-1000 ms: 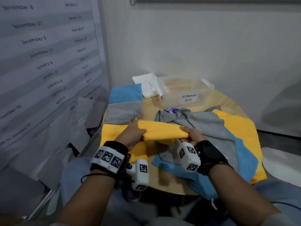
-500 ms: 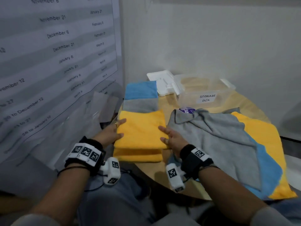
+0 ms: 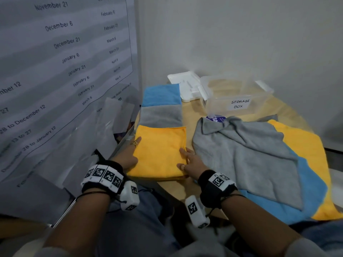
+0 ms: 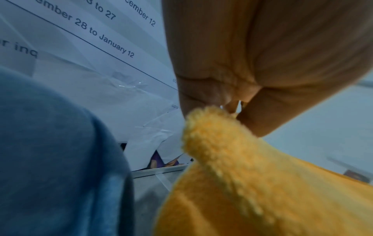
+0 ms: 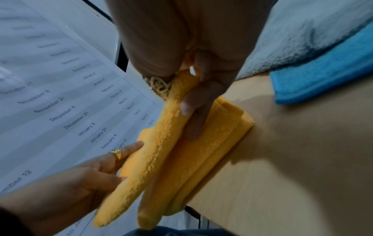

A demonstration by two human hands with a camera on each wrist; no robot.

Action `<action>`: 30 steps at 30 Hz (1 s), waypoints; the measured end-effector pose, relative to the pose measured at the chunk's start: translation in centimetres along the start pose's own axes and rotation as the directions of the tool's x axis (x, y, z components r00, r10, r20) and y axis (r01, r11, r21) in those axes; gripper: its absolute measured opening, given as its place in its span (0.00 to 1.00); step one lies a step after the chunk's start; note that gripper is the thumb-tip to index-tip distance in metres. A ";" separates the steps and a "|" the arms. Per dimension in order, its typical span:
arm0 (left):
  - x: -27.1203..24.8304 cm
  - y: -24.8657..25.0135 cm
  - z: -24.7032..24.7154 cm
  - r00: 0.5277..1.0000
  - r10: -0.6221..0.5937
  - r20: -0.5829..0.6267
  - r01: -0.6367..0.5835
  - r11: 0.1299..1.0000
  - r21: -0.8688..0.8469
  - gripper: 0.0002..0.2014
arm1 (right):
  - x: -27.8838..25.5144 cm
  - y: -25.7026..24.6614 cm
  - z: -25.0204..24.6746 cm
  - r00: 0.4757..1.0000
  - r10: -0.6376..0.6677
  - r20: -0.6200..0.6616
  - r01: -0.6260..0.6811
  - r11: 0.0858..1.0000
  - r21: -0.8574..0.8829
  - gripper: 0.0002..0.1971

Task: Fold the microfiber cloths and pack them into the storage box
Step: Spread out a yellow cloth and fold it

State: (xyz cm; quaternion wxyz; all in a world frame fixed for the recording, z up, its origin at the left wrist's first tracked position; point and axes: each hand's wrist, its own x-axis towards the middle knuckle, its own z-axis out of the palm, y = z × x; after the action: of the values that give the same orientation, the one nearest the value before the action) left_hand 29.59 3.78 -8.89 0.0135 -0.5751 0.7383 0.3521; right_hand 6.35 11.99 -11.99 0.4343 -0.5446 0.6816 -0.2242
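Observation:
A folded yellow cloth [image 3: 159, 151] lies at the near left of the round table [image 3: 193, 112]. My left hand [image 3: 132, 151] lies along its left edge with straight fingers. My right hand [image 3: 184, 158] is at its right edge. In the right wrist view this hand [image 5: 191, 79] pinches the top layer of the yellow cloth [image 5: 181, 143], thumb above and fingers beneath. A folded grey cloth [image 3: 161, 115] and a folded blue cloth [image 3: 161, 95] lie in a row behind it. The clear storage box [image 3: 237, 101] stands open at the back.
Unfolded grey [image 3: 246, 151], blue [image 3: 311, 182] and yellow [image 3: 306, 141] cloths lie stacked on the table's right half. The white box lid [image 3: 185, 86] sits left of the box. A large printed chart [image 3: 55, 71] leans close on the left.
The yellow cloth, held as a long strip a second ago, now lies folded into a square in front of the grey cloth. Both hands moved left with it and sit at its edges.

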 end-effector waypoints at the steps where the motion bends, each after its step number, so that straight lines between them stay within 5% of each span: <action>1: 0.1 -0.4 0.0 1.000 -0.020 0.012 0.020 1.000 0.009 0.42 | 0.0 -0.1 0.2 1.000 0.014 0.021 -0.013 1.000 -0.012 0.35; 5: 0.0 -1.0 0.7 0.994 -0.105 0.032 0.098 0.981 0.166 0.43 | 0.0 -0.2 0.6 0.998 0.062 0.022 -0.058 0.989 -0.134 0.34; 8: -0.9 2.0 1.4 0.983 -0.073 -0.168 0.137 0.902 0.409 0.41 | -0.3 -0.4 -1.0 0.990 0.061 -0.129 -0.079 0.988 -0.132 0.29; 11: -2.3 7.9 3.1 0.966 0.152 -0.209 -0.030 0.870 0.493 0.38 | -2.1 0.6 -5.0 0.957 0.084 -0.279 -0.083 0.996 0.017 0.20; 15: -0.3 14.4 8.3 0.902 0.429 -0.046 -0.362 0.810 0.461 0.30 | -7.2 5.0 -11.4 0.896 0.226 -0.383 -0.201 0.974 0.105 0.04; 19: 2.3 18.7 12.6 0.905 0.347 0.248 -0.421 0.818 0.392 0.25 | -11.4 10.3 -15.9 0.869 0.383 -0.313 -0.457 0.864 -0.210 0.03; 21: 2.8 19.3 13.6 0.910 0.269 0.314 -0.402 0.757 0.515 0.30 | -12.3 13.0 -17.2 0.825 0.462 -0.325 -0.555 0.768 -0.319 0.14; 24: 2.8 19.2 14.5 0.937 0.225 0.268 -0.339 0.774 0.535 0.34 | -13.1 15.3 -17.9 0.732 0.538 -0.417 -0.657 0.720 -0.224 0.26; 27: 2.7 18.7 14.3 0.961 0.189 0.204 -0.268 0.826 0.496 0.28 | -13.1 16.2 -18.0 0.685 0.587 -0.432 -0.707 0.677 -0.201 0.29; 30: 2.7 18.7 13.6 0.969 0.211 0.129 -0.247 0.831 0.498 0.16 | -12.6 16.9 -18.1 0.760 0.500 -0.416 -0.596 0.791 -0.138 0.16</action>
State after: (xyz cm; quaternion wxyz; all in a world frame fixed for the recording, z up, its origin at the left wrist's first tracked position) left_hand 7.41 10.49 -10.79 0.1484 -0.4459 0.8676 0.1626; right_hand -17.67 25.92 -11.32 0.2732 -0.3212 0.9024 -0.0892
